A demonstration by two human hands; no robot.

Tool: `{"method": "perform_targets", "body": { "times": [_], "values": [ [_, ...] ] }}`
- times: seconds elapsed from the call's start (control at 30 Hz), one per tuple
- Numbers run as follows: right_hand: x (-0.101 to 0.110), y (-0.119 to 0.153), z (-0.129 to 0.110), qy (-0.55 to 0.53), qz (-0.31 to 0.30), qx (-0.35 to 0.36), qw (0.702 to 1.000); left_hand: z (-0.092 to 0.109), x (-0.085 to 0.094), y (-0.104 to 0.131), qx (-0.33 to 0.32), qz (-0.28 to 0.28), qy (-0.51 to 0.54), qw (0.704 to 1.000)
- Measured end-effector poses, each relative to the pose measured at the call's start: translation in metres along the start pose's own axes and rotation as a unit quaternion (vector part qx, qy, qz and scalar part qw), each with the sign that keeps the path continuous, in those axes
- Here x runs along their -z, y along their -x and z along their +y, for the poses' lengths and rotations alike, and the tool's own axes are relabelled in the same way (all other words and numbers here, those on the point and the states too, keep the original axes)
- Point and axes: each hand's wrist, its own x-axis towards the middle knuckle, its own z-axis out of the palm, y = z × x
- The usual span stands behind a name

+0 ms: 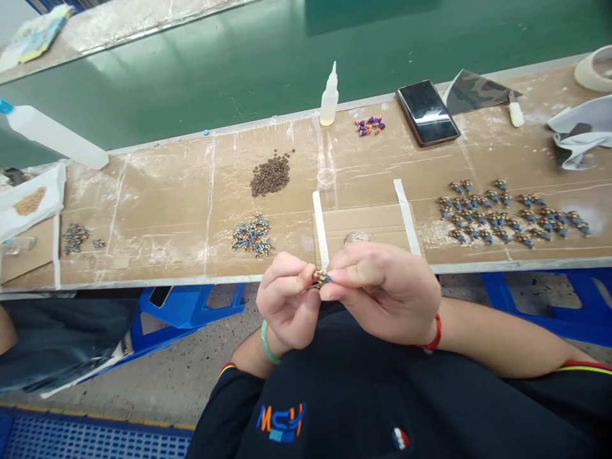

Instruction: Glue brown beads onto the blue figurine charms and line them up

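Between my fingertips, just in front of the table edge, is a small painted figurine (321, 278) with blue and gold parts. My left hand (291, 299) pinches one end of it, and my right hand (387, 287) grips the blue end. The fingers cover much of the piece. Behind my hands, a piece of cardboard (358, 220) with white tape strips bears a small clear round dish (356, 237), partly hidden by my right hand. A heap of similar figurines (252, 236) lies to the left. Many more figurines (502, 217) stand spread out in rows on the right.
Beyond my hands are a pile of small brown discs (271, 175), a dropper bottle (329, 99), purple-orange pieces (370, 125) and a dark phone (427, 113). A large white bottle (55, 135) leans at the left. A green wall (215, 70) bounds the table; another person's leg (62, 344) shows lower left.
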Motion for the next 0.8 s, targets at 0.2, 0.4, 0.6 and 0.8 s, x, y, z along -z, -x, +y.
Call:
{"method": "perform_targets", "body": {
  "times": [0.2,0.4,0.6,0.8],
  "values": [
    [0.004,0.000,-0.002,0.011,-0.016,0.021,1.000,0.005,-0.004,-0.006,-0.008,-0.019,-0.004,1.000],
    [0.007,0.000,-0.005,0.014,-0.023,0.041,0.999,0.006,-0.006,-0.004,0.009,-0.022,0.033,0.999],
    [0.008,0.000,-0.009,0.035,-0.023,0.052,0.998,0.004,-0.005,-0.003,-0.006,-0.028,0.020,0.999],
    [0.008,-0.001,-0.010,0.045,-0.017,0.055,0.997,0.002,0.000,0.001,0.018,-0.067,-0.022,0.997]
  ]
}}
